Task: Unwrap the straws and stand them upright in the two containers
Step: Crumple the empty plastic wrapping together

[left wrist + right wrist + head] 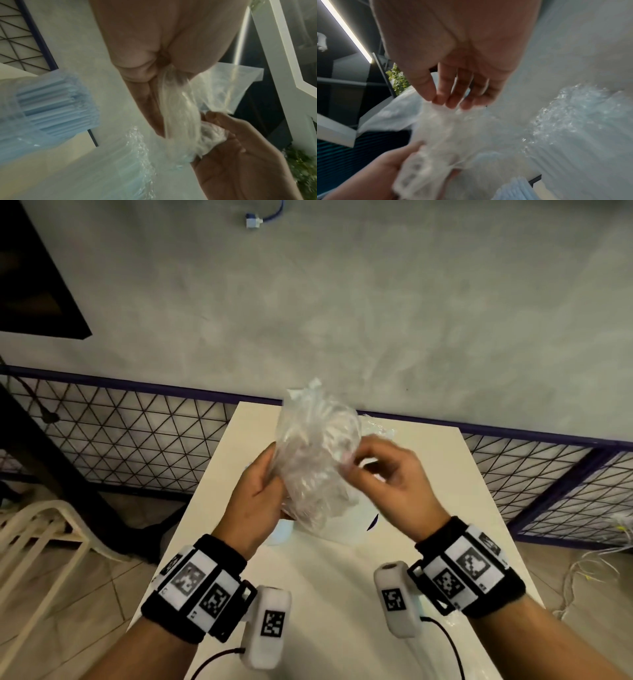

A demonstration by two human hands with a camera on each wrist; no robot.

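Both hands hold a crumpled clear plastic wrapper above the white table. My left hand grips its left side, fingers curled round the bunched film. My right hand pinches the wrapper's right edge with its fingertips. In the left wrist view a bundle of light blue straws stands together at the left. A pale round container shows partly under the wrapper, its contents hidden in the head view.
More clear wrapped plastic lies on the table beside the blue straws. A wire mesh fence with a purple rail runs behind the table. A pale chair stands at the lower left, and loose cables lie on the floor at the right.
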